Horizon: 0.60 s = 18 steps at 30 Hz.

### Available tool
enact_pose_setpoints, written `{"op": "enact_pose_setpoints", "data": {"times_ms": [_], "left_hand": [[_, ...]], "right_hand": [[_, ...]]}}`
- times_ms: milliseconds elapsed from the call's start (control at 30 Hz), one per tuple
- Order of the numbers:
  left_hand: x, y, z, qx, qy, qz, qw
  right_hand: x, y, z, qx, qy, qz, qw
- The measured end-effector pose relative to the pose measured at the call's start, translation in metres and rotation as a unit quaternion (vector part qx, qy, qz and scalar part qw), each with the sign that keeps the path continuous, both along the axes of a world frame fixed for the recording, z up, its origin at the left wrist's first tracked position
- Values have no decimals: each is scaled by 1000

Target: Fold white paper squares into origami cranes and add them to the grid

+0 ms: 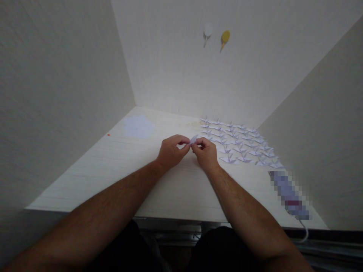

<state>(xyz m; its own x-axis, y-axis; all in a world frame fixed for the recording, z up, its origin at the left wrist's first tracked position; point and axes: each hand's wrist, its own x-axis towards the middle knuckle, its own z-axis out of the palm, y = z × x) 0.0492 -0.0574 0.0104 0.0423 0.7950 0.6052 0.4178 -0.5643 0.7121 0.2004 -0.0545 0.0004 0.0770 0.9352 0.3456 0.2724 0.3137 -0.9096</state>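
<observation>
My left hand [171, 151] and my right hand [205, 152] meet over the middle of a pale wooden table [113, 166]. Both pinch one small folded piece of lilac paper [193, 139] between fingertips, held just above the tabletop. To the right of my hands, several folded paper cranes [239, 145] stand in neat rows on the table.
A small stack of lilac paper sheets [138, 126] lies at the far left of the table. A blurred-out flat object [289, 194] with a cable lies near the right front edge. Two hooks, white [207, 32] and yellow [225, 37], hang on the back wall. Walls close in on three sides.
</observation>
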Motion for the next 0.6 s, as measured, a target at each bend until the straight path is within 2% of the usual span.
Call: {"op": "enact_pose_setpoints", "data": {"times_ms": [233,600], "left_hand": [[0,2,-3,49,10,-6,999],[1,4,-4,53,4,-11,999]], "right_hand": [[-3,-3,4,19,11,7,1000],[-2,-3,3,18,-1,-10,1000]]}}
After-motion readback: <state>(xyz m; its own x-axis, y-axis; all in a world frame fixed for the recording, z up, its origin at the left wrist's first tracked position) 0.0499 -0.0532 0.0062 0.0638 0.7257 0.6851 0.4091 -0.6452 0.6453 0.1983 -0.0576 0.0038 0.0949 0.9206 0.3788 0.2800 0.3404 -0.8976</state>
